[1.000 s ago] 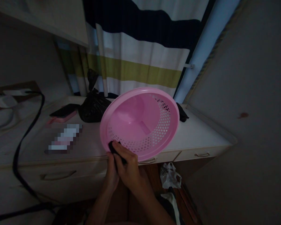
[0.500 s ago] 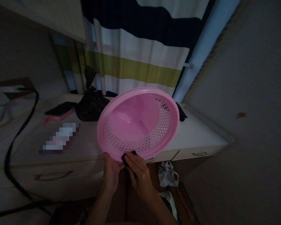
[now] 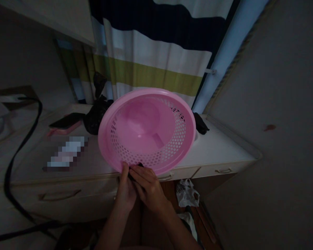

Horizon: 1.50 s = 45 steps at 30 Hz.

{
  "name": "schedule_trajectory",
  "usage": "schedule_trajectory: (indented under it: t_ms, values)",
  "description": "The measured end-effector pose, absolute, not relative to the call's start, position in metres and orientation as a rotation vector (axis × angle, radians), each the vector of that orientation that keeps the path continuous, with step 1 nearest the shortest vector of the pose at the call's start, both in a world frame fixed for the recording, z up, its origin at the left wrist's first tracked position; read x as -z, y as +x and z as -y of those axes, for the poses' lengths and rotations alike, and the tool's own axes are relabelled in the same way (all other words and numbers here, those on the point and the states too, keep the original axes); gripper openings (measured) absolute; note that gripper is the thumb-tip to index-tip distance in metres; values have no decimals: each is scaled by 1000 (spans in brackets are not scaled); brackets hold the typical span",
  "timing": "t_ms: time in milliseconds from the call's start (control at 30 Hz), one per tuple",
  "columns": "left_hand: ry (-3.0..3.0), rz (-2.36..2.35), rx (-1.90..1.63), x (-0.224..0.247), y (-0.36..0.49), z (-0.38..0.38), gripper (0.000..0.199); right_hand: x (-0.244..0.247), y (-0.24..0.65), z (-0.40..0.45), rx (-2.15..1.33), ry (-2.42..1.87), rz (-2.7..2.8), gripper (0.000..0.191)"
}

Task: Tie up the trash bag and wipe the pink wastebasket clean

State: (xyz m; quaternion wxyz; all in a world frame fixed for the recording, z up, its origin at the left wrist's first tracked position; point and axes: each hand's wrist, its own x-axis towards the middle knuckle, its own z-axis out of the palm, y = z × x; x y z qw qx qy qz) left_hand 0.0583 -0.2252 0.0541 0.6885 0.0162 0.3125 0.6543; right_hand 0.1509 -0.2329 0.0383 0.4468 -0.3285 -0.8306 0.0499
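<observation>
Pink basket (image 3: 146, 130), round, perforated wall, solid base, was held tilted up on edge above the front of the pale surface (image 3: 219, 149), its open side facing the camera and its lower rim at the hands. Left hand (image 3: 126, 192) pinched the rim from below, grip narrow, thumb on the inner lip. Right hand (image 3: 147, 187) pressed a small dark cloth (image 3: 136, 168) against the same stretch of rim, fingers closed over it; most of the cloth was hidden under the fingers. Judged as wiping of the rim in progress: only the bottom section had cloth on it, and the rest of the rim, the holed wall and the base showed no contact, so much seemed left; light too dim to tell clean from dirty. Behind the basket, a knotted black bag (image 3: 95, 113) sat on the surface, partly covered by the rim. Left of it lay a dark phone (image 3: 66, 120) on something pink. A black strap (image 3: 21, 149) trailed across the left side and down over the drawers. A striped curtain (image 3: 156, 55) hung behind. A crumpled plastic bag (image 3: 186, 192) lay on the floor under the surface, just right of the forearms.
</observation>
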Motion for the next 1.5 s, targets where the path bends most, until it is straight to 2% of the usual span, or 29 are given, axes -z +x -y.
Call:
schedule_trajectory:
  t_ms: [233,367,600,833,1200,1500]
  values:
    - [80,-697,-1396,-57,58,225,23,-30,157,236,-222,-796,1966,46]
    - [299,-740,-1428,-57,60,224,32,-34,170,238,-177,-810,1907,49]
    - [421,-869,-1557,-60,60,224,25,-58,221,233,228,-935,1788,52]
    - [459,-920,-1600,-58,56,226,25,-74,262,212,513,-1083,1804,43]
    - [462,-985,-1622,-48,56,224,33,-27,247,215,281,-1268,1826,43]
    - [431,-986,-1612,-46,59,226,28,-15,176,251,2,-1089,1890,50]
